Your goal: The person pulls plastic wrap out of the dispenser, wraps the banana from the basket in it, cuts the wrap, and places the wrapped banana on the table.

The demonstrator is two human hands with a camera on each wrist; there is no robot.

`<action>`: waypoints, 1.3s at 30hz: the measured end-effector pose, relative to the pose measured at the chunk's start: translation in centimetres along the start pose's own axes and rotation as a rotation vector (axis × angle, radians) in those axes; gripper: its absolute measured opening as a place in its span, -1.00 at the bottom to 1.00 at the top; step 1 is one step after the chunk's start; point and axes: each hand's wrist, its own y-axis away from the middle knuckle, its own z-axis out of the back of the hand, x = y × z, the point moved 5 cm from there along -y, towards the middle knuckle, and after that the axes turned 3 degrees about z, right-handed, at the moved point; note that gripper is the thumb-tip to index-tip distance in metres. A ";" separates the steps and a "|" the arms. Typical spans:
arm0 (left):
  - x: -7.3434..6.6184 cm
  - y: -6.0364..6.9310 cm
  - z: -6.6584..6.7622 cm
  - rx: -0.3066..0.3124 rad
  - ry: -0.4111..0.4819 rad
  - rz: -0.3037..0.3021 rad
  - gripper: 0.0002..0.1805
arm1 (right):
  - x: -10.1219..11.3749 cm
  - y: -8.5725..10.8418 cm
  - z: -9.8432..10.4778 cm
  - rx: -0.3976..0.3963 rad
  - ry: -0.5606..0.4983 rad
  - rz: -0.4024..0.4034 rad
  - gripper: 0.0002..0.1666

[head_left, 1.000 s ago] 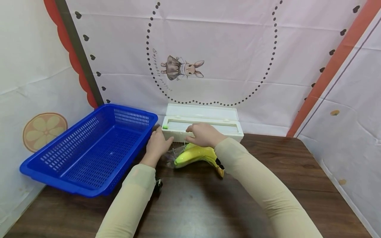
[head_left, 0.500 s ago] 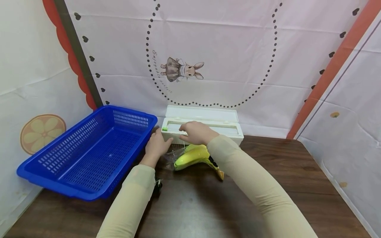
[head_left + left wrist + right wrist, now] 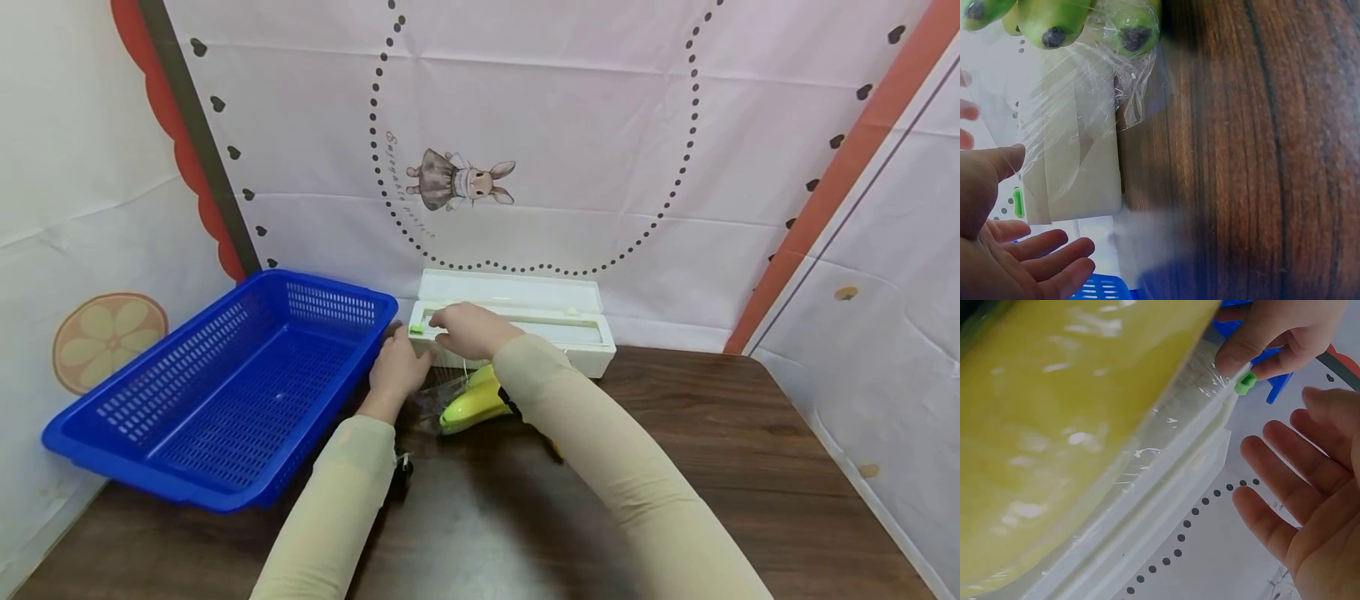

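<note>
Yellow-green bananas (image 3: 472,407) lie before a long white box (image 3: 592,354), with clear film (image 3: 1094,81) stretched between the box front and their tips. At the box's left end, my left hand (image 3: 396,371) is spread, its thumb touching the film in the left wrist view. My right hand (image 3: 472,330) hangs over the box's left part, fingers loosely bent and holding nothing; the right wrist view shows its fingers (image 3: 1304,469) apart. A green slider (image 3: 1245,383) sits at the box's left end, beside my left thumb. The box's lid (image 3: 510,288) stands raised behind it.
A blue perforated basket (image 3: 217,498) stands on the left, close to my left hand. Behind the box rises a printed cloth wall with a rabbit picture. A small dark object (image 3: 402,468) lies by my left wrist.
My right hand has moved left along the box toward the green slider, its forearm now covering more of the bananas. My left hand has stayed nearly in place.
</note>
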 end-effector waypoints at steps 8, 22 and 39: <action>0.0 -0.1 0.0 -0.007 -0.030 -0.018 -0.26 | 0.4 -1.7 -1.2 0.062 -0.012 -0.060 -0.56; -0.1 -0.4 0.7 -0.074 -0.010 -0.029 -0.48 | 1.5 -3.4 -1.9 0.067 0.135 -0.100 -0.68; -0.2 -0.6 0.6 -0.115 -0.076 -0.032 -0.61 | 2.1 -3.5 -2.4 0.089 0.279 -0.118 -0.78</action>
